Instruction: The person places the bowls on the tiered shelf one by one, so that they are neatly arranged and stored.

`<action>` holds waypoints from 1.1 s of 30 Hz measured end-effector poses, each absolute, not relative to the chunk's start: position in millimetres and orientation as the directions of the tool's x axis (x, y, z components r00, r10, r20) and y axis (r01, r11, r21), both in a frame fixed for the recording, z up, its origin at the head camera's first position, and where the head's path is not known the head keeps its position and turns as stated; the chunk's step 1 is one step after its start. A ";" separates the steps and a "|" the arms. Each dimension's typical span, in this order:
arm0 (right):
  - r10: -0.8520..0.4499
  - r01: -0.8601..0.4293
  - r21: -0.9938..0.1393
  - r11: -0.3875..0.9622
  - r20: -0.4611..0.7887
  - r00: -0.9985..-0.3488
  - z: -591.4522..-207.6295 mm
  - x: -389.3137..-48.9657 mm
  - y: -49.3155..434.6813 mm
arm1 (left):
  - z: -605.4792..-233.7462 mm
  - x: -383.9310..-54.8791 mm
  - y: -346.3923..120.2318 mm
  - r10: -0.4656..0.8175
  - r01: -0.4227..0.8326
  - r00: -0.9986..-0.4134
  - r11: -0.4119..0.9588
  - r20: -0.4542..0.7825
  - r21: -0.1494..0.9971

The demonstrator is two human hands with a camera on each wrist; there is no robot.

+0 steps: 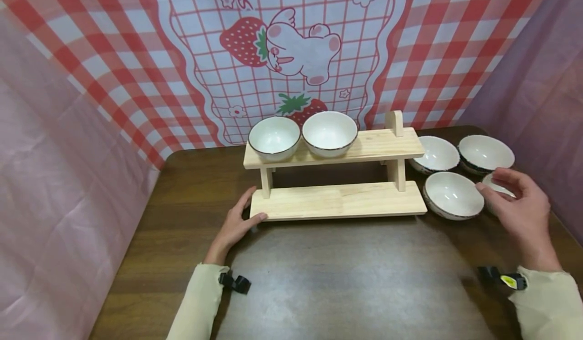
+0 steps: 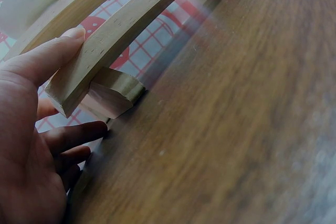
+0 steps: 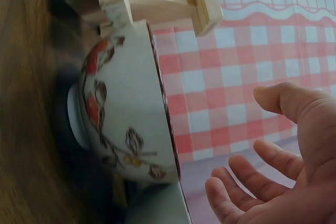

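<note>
My left hand (image 1: 235, 223) holds the left end of a two-tier wooden shelf (image 1: 337, 201), its thumb on the lower board and the other fingers around the board's end. Two white bowls with dark rims, a left bowl (image 1: 275, 136) and a right bowl (image 1: 330, 132), stand side by side on the upper tier. Over at the right, my right hand (image 1: 524, 211) is raised above a partly hidden bowl (image 1: 497, 184), fingers loosely bent and nothing in them. Beside that hand is a front bowl (image 1: 453, 195); a flower-patterned bowl (image 3: 128, 103) fills much of the right wrist view.
Behind the front bowl stand more white bowls, one back bowl (image 1: 434, 153) close to the shelf and another bowl (image 1: 486, 153) farther right. A rounded wooden upright (image 1: 395, 123) rises at the upper tier's right end. Checked strawberry cloth (image 1: 291, 51) hangs behind the brown table (image 1: 319, 279).
</note>
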State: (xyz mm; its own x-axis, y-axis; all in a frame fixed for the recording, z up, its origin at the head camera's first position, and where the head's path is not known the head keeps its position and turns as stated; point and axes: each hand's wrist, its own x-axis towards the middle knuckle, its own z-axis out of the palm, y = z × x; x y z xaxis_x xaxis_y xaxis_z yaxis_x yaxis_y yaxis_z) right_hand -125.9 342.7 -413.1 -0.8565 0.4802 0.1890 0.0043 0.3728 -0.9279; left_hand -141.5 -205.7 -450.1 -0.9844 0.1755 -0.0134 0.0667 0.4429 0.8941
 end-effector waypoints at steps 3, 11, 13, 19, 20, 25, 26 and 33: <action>0.525 0.064 -0.918 0.391 0.165 -0.835 -413.3 -124.9 348.6 | -450.5 -141.6 -205.4 0.180 0.068 -0.984 0.445 -0.015 0.893; 0.618 0.168 -0.912 0.375 0.111 -0.778 -415.9 -123.7 364.7 | -450.6 -143.3 -206.3 0.183 0.037 -0.982 0.443 -0.051 0.896; 0.638 0.177 -0.914 0.365 0.107 -0.763 -416.7 -123.0 368.2 | -450.6 -143.5 -206.5 0.180 0.030 -0.982 0.445 -0.056 0.895; 0.675 0.199 -0.926 0.320 0.076 -0.734 -421.8 -122.2 381.2 | -448.3 -142.5 -205.9 0.174 0.017 -0.982 0.446 -0.068 0.895; 0.675 0.213 -0.922 0.324 0.068 -0.735 -423.9 -122.1 384.2 | -447.9 -142.2 -205.8 0.173 0.015 -0.982 0.446 -0.070 0.895; 0.639 0.202 -0.907 0.370 0.091 -0.764 -446.8 -124.2 408.5 | -446.6 -141.4 -205.5 0.171 0.011 -0.983 0.443 -0.073 0.896; 0.634 0.192 -0.911 0.366 0.093 -0.768 -451.4 -124.8 413.4 | -446.4 -141.3 -205.5 0.171 0.011 -0.983 0.444 -0.072 0.896; 0.665 0.220 -0.907 0.359 0.084 -0.742 -487.6 -136.7 451.5 | -452.1 -144.5 -206.7 0.169 0.012 -0.983 0.451 -0.072 0.893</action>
State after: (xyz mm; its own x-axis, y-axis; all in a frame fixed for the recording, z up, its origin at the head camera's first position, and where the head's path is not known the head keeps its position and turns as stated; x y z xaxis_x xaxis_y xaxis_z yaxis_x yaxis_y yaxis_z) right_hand -136.7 451.5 -487.6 -0.7419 0.6652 0.0837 0.2199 0.3593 -0.9069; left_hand -144.5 -206.7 -452.1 -0.9829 0.1692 -0.0722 0.0120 0.4508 0.8926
